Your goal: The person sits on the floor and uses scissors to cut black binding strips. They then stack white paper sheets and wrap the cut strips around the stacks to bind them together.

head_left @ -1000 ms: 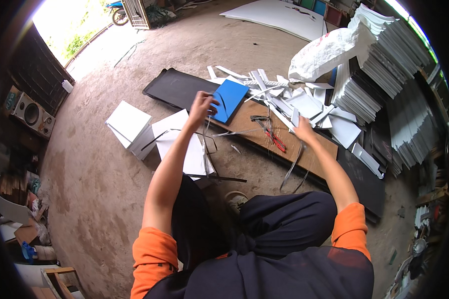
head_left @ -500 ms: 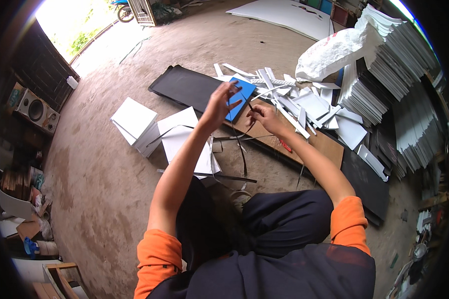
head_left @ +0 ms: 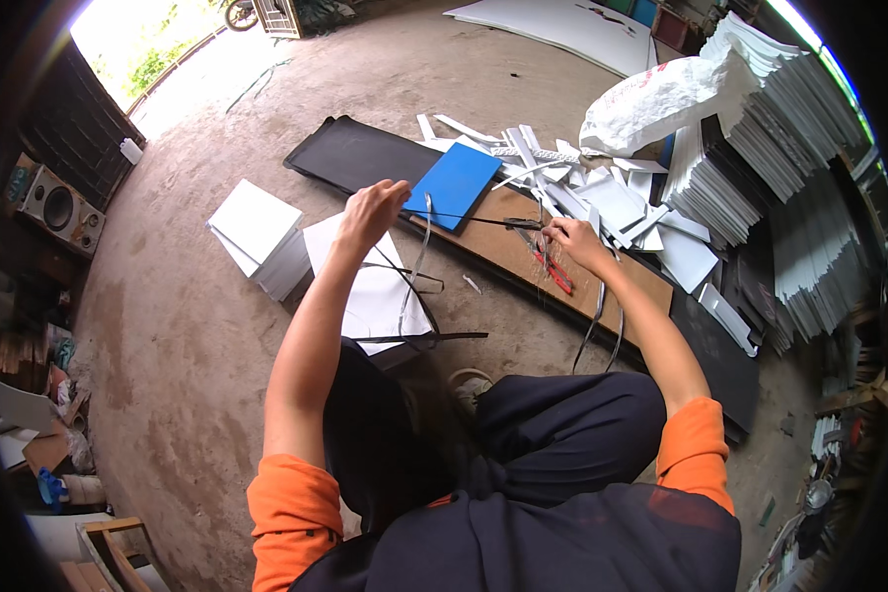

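Note:
A thin black strap [head_left: 469, 217] is stretched between my two hands. My left hand [head_left: 377, 211] is closed on one end of it, beside the blue sheet [head_left: 459, 181]. My right hand [head_left: 579, 242] pinches the other end over the brown board [head_left: 622, 295]. Just below that hand lies a red-handled tool [head_left: 555, 274], partly hidden by strap pieces. A grey strap [head_left: 412, 279] loops down from the blue sheet's edge onto a stack of white sheets [head_left: 370, 309] in front of me. More black strips lie across this stack.
Another white stack [head_left: 257, 232] stands left of it on the concrete floor. White offcuts [head_left: 612, 207] are heaped beyond the brown board, beside a white sack [head_left: 651, 109]. Tall sheet piles [head_left: 814, 247] rise at the right. A black panel [head_left: 355, 158] lies under the blue sheet.
My hands have moved apart, the left one leftward and nearer, the right one rightward. The strap between them is now pulled straight. More of the blue sheet and the red-handled tool shows.

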A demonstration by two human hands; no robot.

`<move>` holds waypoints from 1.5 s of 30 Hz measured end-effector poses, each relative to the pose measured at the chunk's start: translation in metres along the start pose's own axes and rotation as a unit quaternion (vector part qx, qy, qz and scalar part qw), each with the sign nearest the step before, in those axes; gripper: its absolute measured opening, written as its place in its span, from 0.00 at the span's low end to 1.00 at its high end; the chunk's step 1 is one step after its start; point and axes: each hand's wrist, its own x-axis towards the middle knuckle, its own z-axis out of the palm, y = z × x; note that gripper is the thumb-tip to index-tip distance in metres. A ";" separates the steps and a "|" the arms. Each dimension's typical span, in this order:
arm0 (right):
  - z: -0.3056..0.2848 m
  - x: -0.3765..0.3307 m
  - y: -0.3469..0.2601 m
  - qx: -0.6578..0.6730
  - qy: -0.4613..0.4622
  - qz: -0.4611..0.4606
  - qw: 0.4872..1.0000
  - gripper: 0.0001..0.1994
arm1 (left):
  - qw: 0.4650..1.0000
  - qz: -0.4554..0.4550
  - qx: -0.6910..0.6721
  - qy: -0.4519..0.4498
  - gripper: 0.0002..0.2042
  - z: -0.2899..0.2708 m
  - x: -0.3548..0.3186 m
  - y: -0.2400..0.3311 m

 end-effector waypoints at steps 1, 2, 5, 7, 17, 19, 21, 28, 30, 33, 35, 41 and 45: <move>-0.004 -0.003 0.008 -0.031 0.010 0.024 0.999 0.12 | 0.999 -0.027 0.020 0.004 0.04 0.001 -0.002 -0.007; -0.006 -0.004 0.012 -0.060 0.019 0.046 0.997 0.12 | 0.997 -0.056 0.043 0.008 0.05 0.002 -0.007 -0.018; -0.018 -0.010 0.034 -0.134 0.058 0.111 0.983 0.13 | 0.989 -0.135 0.001 0.054 0.07 -0.002 -0.021 -0.040; -0.028 -0.015 0.064 -0.141 0.115 0.133 0.974 0.13 | 0.984 -0.143 -0.064 0.083 0.07 0.008 -0.021 -0.048; 0.036 0.020 -0.039 0.298 -0.148 0.132 0.934 0.25 | 0.920 -0.163 -0.355 0.024 0.10 0.046 0.014 0.042; 0.041 0.024 -0.075 0.459 -0.108 0.156 0.868 0.23 | 0.912 -0.154 -0.378 -0.033 0.11 0.047 0.012 0.052; 0.038 0.027 -0.093 0.573 -0.062 0.172 0.799 0.20 | 0.925 -0.138 -0.349 -0.060 0.12 0.050 0.009 0.063; 0.015 0.039 -0.056 0.648 0.145 0.219 0.715 0.05 | 0.869 -0.116 -0.447 -0.177 0.13 0.034 0.008 0.069; 0.002 0.038 -0.027 0.642 0.226 0.240 0.692 0.04 | 0.870 -0.146 -0.448 -0.146 0.13 0.027 0.002 0.042; -0.033 0.013 0.059 0.475 0.341 0.262 0.768 0.08 | 0.850 -0.183 -0.488 -0.082 0.12 0.012 -0.002 0.010; -0.048 0.002 0.085 0.422 0.378 0.308 0.764 0.09 | 0.901 -0.189 -0.387 -0.052 0.12 0.021 -0.013 -0.018; -0.034 0.009 0.046 0.120 0.318 0.135 0.931 0.13 | 0.973 -0.126 -0.148 0.123 0.12 0.044 -0.015 -0.012; -0.002 0.013 -0.078 0.061 0.055 0.064 0.995 0.08 | 0.800 -0.241 -0.524 -0.163 0.21 0.023 -0.004 0.018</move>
